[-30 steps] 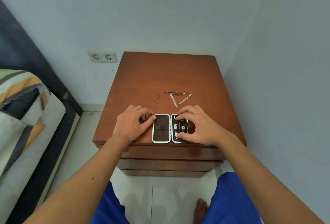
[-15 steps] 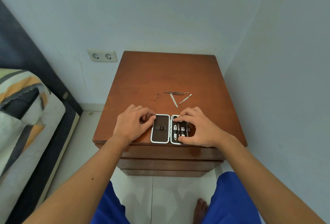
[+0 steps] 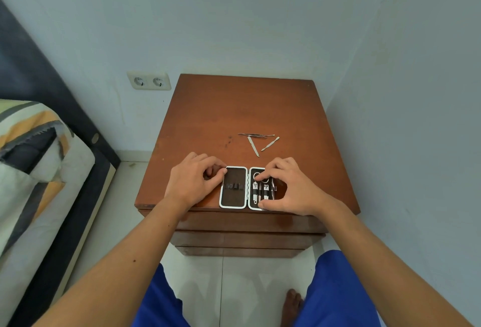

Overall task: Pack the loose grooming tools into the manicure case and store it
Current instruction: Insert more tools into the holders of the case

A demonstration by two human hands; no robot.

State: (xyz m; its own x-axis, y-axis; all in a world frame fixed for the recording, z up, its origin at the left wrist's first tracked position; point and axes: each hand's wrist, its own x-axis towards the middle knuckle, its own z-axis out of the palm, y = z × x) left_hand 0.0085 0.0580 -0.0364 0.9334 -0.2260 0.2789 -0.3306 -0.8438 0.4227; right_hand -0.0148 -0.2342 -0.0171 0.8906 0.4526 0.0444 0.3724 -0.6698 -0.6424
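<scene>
Right at the desk's (image 3: 208, 107) near edge lies the manicure case (image 3: 246, 187), opened flat. Its left half shows only a dark strap; its right half holds small tools partly covered by the right hand (image 3: 291, 188), whose curled fingers and thumb grasp that half. The left hand (image 3: 194, 182) pinches the case's left rim. Just beyond the case lie three loose grooming tools (image 3: 259, 141), too thin to identify.
</scene>
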